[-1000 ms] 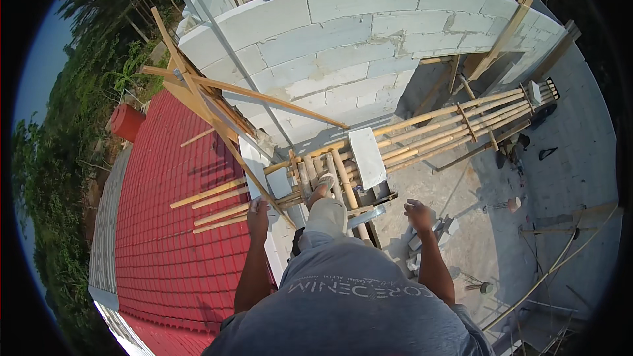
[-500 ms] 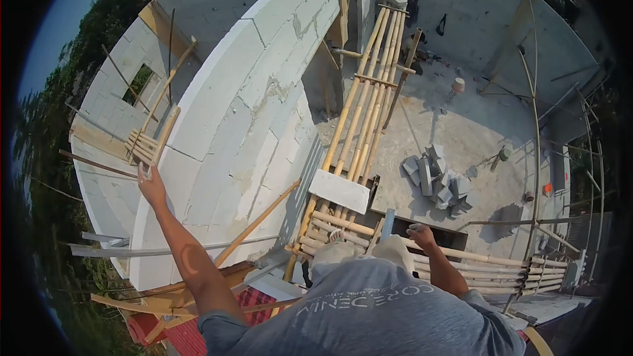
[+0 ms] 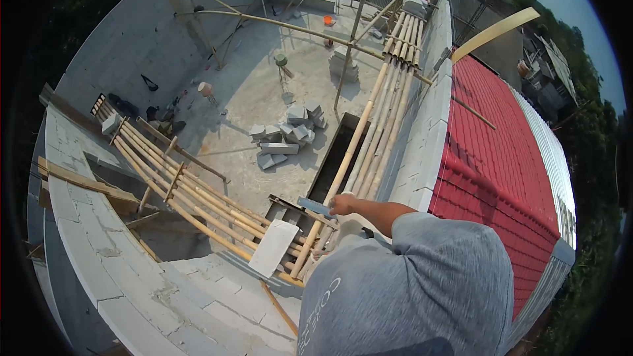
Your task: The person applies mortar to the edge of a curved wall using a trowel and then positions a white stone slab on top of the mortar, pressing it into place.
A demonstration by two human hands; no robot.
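Note:
My right hand (image 3: 341,204) has its fingers closed on the end of a flat blue-grey metal tool (image 3: 312,205), held over bamboo poles (image 3: 355,155) beside a dark rectangular opening. Down and left of the hand, a white block (image 3: 273,248) lies across the bamboo poles. My grey shirt and right sleeve fill the lower middle, and my left hand is out of sight.
A bamboo walkway (image 3: 198,192) runs left along a curved block wall (image 3: 115,267). Below are a concrete floor (image 3: 231,112), loose grey blocks (image 3: 290,135), buckets and dark items I cannot make out. A red roof (image 3: 498,178) drops away right of the wall.
The view has swung right, bringing the red roof to the right side. My right hand has moved onto the metal tool. My left hand, earlier raised by the wall, has left the view.

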